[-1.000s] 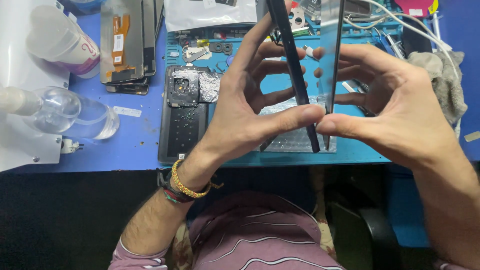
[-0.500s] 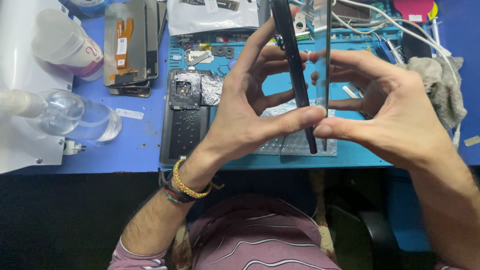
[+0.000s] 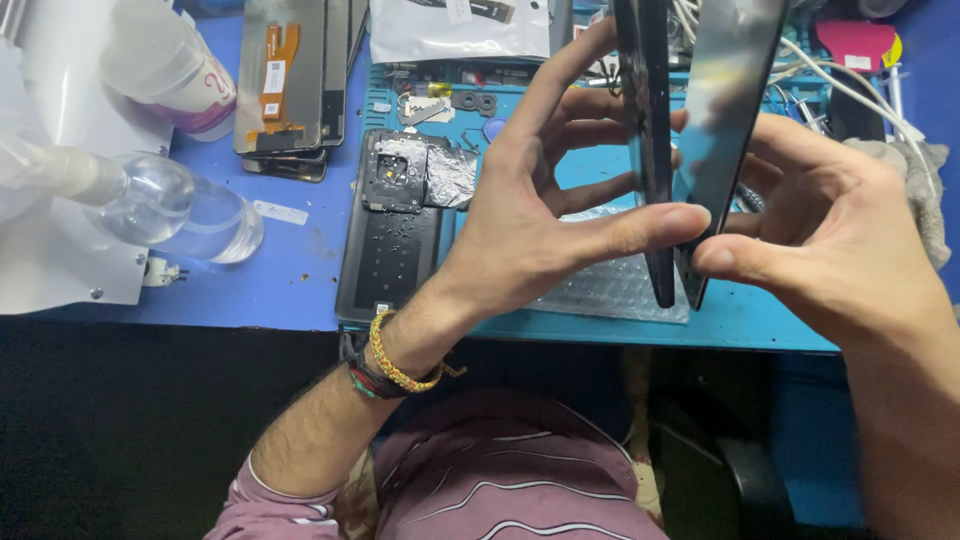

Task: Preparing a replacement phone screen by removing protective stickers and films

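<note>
Phone body (image 3: 650, 150) pinched in left hand (image 3: 545, 215); display panel (image 3: 725, 130) gripped by right hand (image 3: 830, 235). Parts held apart edge-on, not joined; opened phone (image 3: 395, 235) lying on blue mat (image 3: 760, 320).

A blue workbench (image 3: 300, 290) carries a teal repair mat (image 3: 760, 320). Left of the mat lie a clear bottle (image 3: 190, 215), a white sheet (image 3: 60, 250) and stacked phone screens (image 3: 290, 80). On the mat rests an opened phone back (image 3: 395, 240).
</note>
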